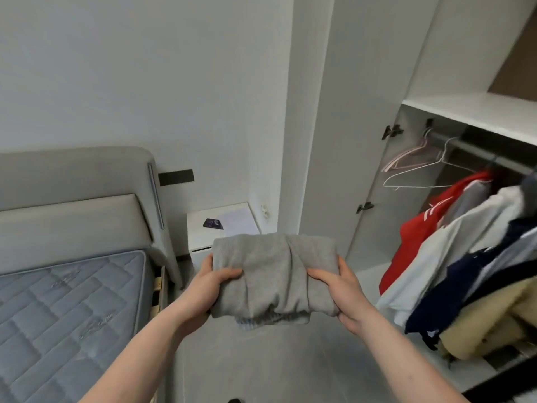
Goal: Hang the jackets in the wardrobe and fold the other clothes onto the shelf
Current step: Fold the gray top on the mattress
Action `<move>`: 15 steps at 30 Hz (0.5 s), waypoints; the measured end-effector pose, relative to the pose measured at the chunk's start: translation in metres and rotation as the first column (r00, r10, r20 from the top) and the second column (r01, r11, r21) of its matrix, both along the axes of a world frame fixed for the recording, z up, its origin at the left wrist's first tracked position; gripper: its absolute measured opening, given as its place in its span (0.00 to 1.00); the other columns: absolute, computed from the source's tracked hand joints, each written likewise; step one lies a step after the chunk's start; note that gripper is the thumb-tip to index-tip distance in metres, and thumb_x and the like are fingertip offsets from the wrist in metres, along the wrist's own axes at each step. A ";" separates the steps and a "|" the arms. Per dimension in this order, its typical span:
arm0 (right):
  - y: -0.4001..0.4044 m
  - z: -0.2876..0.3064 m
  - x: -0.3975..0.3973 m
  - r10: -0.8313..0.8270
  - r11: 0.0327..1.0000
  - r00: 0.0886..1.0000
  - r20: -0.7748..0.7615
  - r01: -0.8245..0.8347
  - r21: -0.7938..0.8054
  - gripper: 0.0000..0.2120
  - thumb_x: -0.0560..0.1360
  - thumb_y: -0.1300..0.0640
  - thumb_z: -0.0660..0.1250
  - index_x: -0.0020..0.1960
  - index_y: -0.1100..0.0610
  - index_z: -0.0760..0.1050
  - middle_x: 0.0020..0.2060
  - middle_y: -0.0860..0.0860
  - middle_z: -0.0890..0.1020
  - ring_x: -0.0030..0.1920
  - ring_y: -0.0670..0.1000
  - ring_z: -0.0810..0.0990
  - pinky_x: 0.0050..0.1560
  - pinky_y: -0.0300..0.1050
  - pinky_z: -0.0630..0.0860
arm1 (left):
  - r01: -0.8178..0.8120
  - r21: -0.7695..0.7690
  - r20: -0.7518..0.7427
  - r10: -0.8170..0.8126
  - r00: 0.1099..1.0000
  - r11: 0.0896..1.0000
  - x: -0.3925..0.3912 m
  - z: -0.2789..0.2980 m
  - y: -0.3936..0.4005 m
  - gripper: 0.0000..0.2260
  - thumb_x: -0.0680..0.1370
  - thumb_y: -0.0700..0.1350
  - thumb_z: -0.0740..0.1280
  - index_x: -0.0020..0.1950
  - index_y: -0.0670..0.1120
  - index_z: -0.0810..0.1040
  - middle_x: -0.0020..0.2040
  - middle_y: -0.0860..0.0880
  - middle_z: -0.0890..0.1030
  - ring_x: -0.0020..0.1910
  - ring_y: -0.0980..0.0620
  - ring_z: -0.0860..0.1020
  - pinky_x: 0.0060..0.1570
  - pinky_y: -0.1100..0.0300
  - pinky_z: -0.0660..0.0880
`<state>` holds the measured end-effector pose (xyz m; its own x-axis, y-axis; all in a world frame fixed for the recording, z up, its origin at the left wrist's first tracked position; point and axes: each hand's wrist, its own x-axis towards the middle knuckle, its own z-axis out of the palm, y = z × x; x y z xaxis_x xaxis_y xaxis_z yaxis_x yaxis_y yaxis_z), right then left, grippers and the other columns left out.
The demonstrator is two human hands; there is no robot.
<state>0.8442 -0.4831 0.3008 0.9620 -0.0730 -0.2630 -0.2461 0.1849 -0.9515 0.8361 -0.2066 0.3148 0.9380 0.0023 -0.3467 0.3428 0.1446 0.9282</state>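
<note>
The folded grey fleece garment [273,274] is held in the air, centre of view, in front of the open white wardrobe [363,141]. The left hand [209,286] grips its 9 o'clock edge and the right hand [340,289] its 3 o'clock edge, thumbs on top, prob. so the fold keeps its shape. The hung jackets [465,257] are at 3 o'clock, the white shelf [465,112] at 1 o'clock (likely the destination).

The folded garment [273,274] is soft grey fleecy cloth, matt, with a ribbed hem. The mattress [66,312] has quilted blue-grey fabric with a slight sheen. The headboard [72,181] is smooth, matt grey upholstery. The wardrobe [363,112] panels look smooth, matt white. Thin wire hangers [418,167] hang from a dull metal rail [476,151].
</note>
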 end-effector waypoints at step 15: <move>-0.098 0.067 0.167 -0.438 0.896 0.886 0.155 0.444 -0.007 0.21 0.72 0.61 0.78 0.61 0.48 0.77 0.50 0.49 0.88 0.49 0.49 0.88 0.45 0.45 0.83 | 0.504 0.100 0.207 -0.513 0.833 0.858 0.283 0.062 -0.111 0.29 0.71 0.52 0.75 0.70 0.55 0.69 0.62 0.54 0.82 0.58 0.57 0.83 0.57 0.57 0.80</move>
<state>1.0116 -0.5813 0.3681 0.8551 -0.5065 -0.1104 -0.0068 0.2020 -0.9794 1.1187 -0.3181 0.3771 0.8619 -0.4866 -0.1426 0.1455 -0.0321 0.9888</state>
